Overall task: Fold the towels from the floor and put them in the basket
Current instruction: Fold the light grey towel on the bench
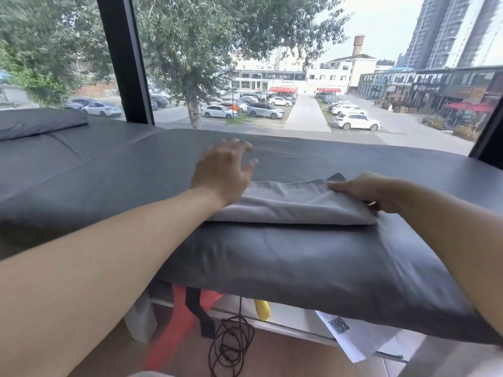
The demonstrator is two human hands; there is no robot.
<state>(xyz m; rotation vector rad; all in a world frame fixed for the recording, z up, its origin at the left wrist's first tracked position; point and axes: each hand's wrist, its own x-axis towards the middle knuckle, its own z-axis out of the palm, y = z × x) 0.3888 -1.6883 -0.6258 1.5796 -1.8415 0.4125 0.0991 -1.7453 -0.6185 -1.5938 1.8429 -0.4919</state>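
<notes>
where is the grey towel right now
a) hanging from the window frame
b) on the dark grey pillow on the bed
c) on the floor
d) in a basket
b: the folded grey towel lies on the dark grey pillow, with the right hand pinching its edge.

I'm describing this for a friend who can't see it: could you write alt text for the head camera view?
A person's right hand pinches the edge of a folded light grey towel lying on a dark grey sheeted bed, while the open left hand hovers at its other end. Behind, a large window shows a car park.
</notes>
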